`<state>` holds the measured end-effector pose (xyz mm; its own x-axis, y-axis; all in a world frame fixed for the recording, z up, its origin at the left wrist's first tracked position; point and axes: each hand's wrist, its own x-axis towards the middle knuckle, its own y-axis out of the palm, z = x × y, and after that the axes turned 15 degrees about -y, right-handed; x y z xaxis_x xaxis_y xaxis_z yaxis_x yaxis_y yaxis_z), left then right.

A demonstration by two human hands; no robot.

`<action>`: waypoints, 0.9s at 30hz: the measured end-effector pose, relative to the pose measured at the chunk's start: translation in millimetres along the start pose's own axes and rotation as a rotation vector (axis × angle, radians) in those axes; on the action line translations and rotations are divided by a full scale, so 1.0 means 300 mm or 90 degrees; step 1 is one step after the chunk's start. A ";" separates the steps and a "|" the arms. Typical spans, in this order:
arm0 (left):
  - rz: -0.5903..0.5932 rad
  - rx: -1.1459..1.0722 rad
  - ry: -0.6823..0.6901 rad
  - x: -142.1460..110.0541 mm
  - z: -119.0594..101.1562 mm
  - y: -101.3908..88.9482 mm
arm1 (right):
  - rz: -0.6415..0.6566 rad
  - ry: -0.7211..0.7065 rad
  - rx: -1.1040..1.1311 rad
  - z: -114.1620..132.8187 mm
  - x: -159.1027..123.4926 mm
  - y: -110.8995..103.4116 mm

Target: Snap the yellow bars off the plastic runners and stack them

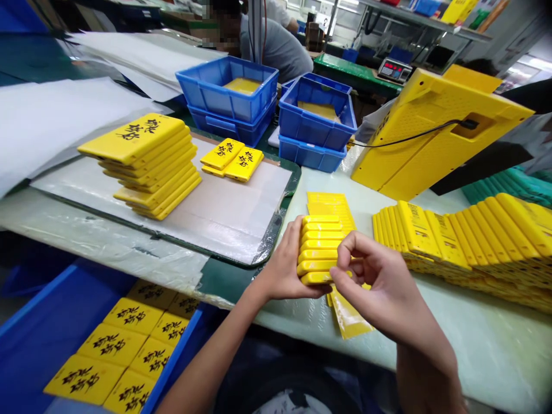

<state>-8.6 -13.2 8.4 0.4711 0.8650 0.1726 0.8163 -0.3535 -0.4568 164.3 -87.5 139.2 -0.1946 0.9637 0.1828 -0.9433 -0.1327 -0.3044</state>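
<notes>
My left hand (282, 264) is wrapped round a stack of thin yellow cases (319, 253) with rounded edges, held above the table's front edge. At the stack's right side is my right hand (371, 276), its fingers curled and its thumb and forefinger close together at the lower cases. Whatever may be between those fingertips is too small to make out. Just behind the held stack lies a row of thin yellow pieces (330, 201). A yellow plastic-like sheet or sleeve (350, 319) pokes out below my hands, partly covered by them.
A tall stack of printed yellow cases (146, 167) and several loose ones (245, 163) rest on a board (259, 221). Long rows of cases (470, 230) stand right. Blue bins (235, 109), a tilted yellow device (431, 132) and a person (276, 49) are behind. A blue crate (56, 293) sits lower left.
</notes>
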 end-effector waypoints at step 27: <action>0.007 -0.001 -0.040 -0.003 -0.012 -0.001 | 0.077 -0.062 -0.157 -0.008 0.012 -0.033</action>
<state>-8.1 -15.1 11.5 0.4579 0.8819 0.1120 0.8116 -0.3633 -0.4575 173.6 -82.1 140.6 -0.3385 0.9157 0.2164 -0.8197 -0.1740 -0.5457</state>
